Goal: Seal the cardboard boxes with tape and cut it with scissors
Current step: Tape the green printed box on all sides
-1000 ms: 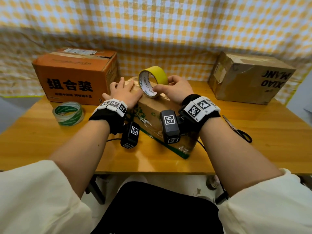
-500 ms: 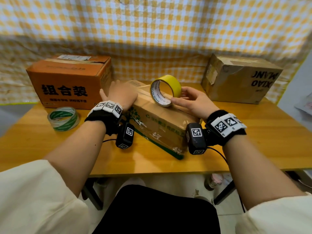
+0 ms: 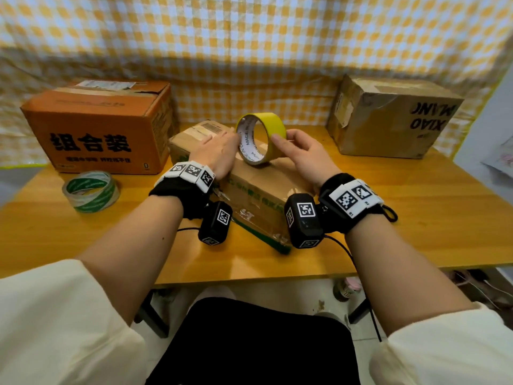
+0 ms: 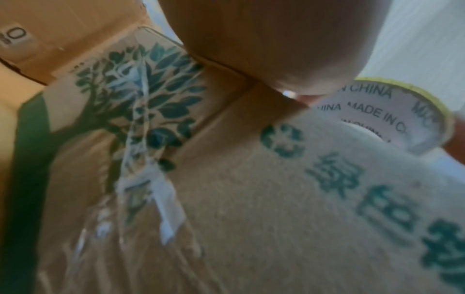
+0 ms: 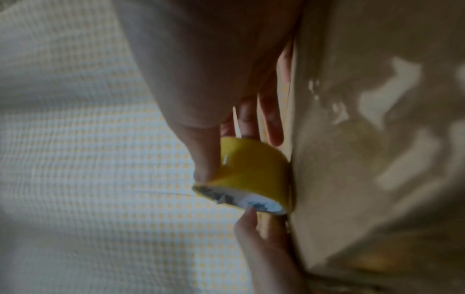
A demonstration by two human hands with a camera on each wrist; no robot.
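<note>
A yellow tape roll (image 3: 261,138) stands on edge on top of the small brown cardboard box (image 3: 249,187) in the middle of the table. My right hand (image 3: 294,151) grips it, thumb on the yellow outer face (image 5: 251,173) and fingers behind. My left hand (image 3: 219,151) lies flat on the box top just left of the roll, and one fingertip (image 5: 249,212) touches the roll's rim. In the left wrist view the roll's white core (image 4: 377,113) shows past the palm, above the box's green print (image 4: 251,199). I see no scissors in any view.
An orange box (image 3: 97,126) stands at the back left and a worn brown box (image 3: 394,115) at the back right. A green-and-white tape roll (image 3: 90,191) lies on the wooden table (image 3: 416,218) at the left. A checked cloth hangs behind.
My right hand has shifted its hold to the roll's right side while the wrist swung out to the right. The left hand slid along the box top up to the roll. The scissors left the view.
</note>
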